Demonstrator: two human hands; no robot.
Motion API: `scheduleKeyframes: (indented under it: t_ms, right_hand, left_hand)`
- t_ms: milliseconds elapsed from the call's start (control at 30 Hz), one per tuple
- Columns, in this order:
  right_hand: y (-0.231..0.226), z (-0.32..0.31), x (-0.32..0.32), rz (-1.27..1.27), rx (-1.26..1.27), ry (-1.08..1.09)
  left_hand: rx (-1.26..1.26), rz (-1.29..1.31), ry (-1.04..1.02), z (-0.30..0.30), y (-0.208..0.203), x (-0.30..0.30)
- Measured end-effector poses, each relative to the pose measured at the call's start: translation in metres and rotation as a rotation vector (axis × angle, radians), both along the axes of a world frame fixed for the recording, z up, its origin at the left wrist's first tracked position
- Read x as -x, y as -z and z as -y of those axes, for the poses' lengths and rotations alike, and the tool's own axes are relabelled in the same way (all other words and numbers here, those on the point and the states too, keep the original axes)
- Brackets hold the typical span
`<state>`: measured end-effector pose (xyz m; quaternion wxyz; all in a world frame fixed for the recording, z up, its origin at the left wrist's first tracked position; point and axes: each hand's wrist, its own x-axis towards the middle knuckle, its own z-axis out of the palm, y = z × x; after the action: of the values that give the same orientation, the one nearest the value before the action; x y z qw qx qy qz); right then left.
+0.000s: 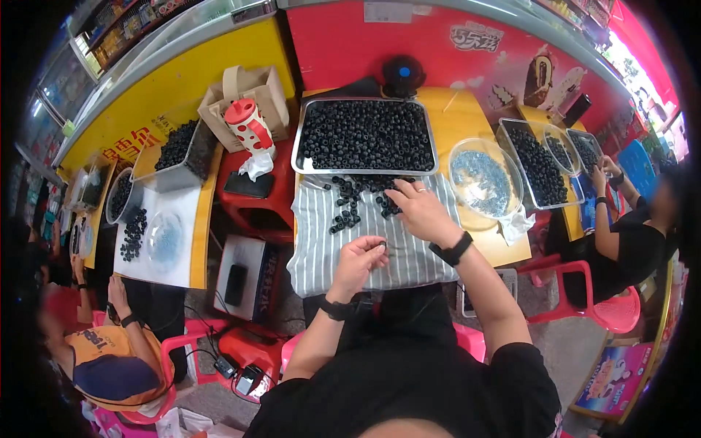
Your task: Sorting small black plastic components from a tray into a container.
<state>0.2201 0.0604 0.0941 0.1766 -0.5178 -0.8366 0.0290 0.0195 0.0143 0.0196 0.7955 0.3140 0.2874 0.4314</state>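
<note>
My left hand (pixel 356 264) is over the near part of a grey-and-white striped cloth (pixel 310 248). Its thumb and fingers pinch a small black round piece (pixel 382 245). Farther forward and to the right, my right hand (pixel 425 213) reaches out with its fingers apart, the tips at a loose scatter of small black round pieces (pixel 346 197) on the cloth. No piece shows gripped in it. Just beyond the cloth stands a metal tray (pixel 295 155) heaped with the same black pieces.
To the right is a clear round tub (pixel 516 172) with bluish-clear bits, beside a crumpled tissue (pixel 516 228). A red stool (pixel 281 191) on the left bears a dark phone (pixel 248 185), a spotted cup (pixel 248 124) and a paper bag (pixel 272 86). People sit at tables on both sides.
</note>
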Motion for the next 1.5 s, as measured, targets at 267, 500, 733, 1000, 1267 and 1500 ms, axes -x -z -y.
scheduleKeyframes:
  t_ms: [267, 500, 733, 1000, 1267, 1500]
  right_hand:
    - [0.016, 0.017, 0.006, 0.140, 0.021, -0.094]
    - [0.003, 0.003, -0.019, -0.116, 0.086, -0.040]
    - [0.020, -0.012, 0.028, 0.055, 0.107, 0.127]
    - [0.008, 0.040, 0.025, -0.080, 0.162, -0.056]
    - [0.020, -0.021, 0.001, -0.243, -0.058, 0.021]
    - [0.022, -0.025, 0.029, 0.047, 0.041, -0.083]
  left_hand:
    - [-0.036, 0.038, 0.029, 0.001, 0.008, 0.003]
    - [-0.034, 0.076, 0.044, 0.000, 0.007, 0.003]
    - [-0.013, 0.107, 0.048, -0.002, 0.008, 0.005]
    - [-0.027, 0.183, 0.035, 0.001, 0.008, 0.004]
    - [-0.042, 0.156, 0.024, -0.001, 0.010, 0.004]
    - [-0.037, 0.150, 0.028, -0.002, 0.009, 0.007]
